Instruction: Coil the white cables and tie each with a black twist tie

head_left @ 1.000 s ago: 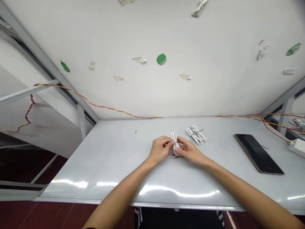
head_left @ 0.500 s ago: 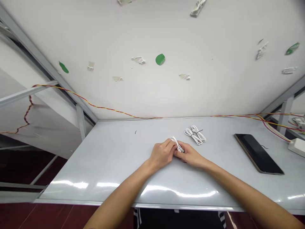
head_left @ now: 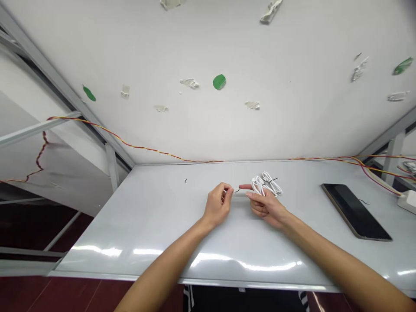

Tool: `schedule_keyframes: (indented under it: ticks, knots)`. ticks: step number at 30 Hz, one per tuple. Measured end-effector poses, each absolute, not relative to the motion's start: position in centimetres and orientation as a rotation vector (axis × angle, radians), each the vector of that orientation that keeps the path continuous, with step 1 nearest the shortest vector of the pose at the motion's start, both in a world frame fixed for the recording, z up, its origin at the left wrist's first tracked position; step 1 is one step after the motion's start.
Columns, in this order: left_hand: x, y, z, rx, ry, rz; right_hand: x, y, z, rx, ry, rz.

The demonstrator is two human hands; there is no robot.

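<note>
My left hand (head_left: 219, 203) is closed in a pinch near the middle of the grey table, with a thin black tie (head_left: 237, 190) at its fingertips. The tie spans the small gap to the outstretched index finger of my right hand (head_left: 268, 209). White cable loops (head_left: 258, 185) lie across that index finger, above the thumb, and look held there; the other fingers are curled. Right behind them a coiled white cable (head_left: 274, 186) with a black tie rests on the table. The loops overlap, so the separate coils are hard to tell apart.
A dark phone-like device (head_left: 355, 211) lies on the table (head_left: 156, 221) at the right, a black tie beside it. Another small black tie (head_left: 185, 180) sits at the back left. Red and yellow wires (head_left: 156, 151) run along the wall, and a white power strip (head_left: 407, 201) is at the right edge.
My hands were together around a white cable and have moved apart. My right hand has shifted right beside the coils, its index finger extended; a black tie now shows between the hands.
</note>
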State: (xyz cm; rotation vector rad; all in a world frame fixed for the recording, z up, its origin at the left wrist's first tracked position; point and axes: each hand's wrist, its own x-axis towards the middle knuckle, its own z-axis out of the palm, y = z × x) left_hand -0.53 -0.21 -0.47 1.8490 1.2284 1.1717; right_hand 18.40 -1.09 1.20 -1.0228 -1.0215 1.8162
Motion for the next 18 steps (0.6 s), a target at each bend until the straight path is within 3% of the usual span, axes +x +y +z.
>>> schedule_keyframes:
  ticks: [5,14,18]
  knots:
    - [-0.7,0.3,-0.4,1.578,1.138,1.09,18.2,-0.8,0.2,-1.189,-1.3,1.583]
    - [-0.5,-0.2,-0.4,1.695,1.101,0.994,17.8,-0.7,-0.7,-1.228,-1.351,1.422]
    - [-0.6,-0.2,-0.5,1.721,1.077,0.991,18.9,-0.1,0.1,-1.281,-1.51,1.073]
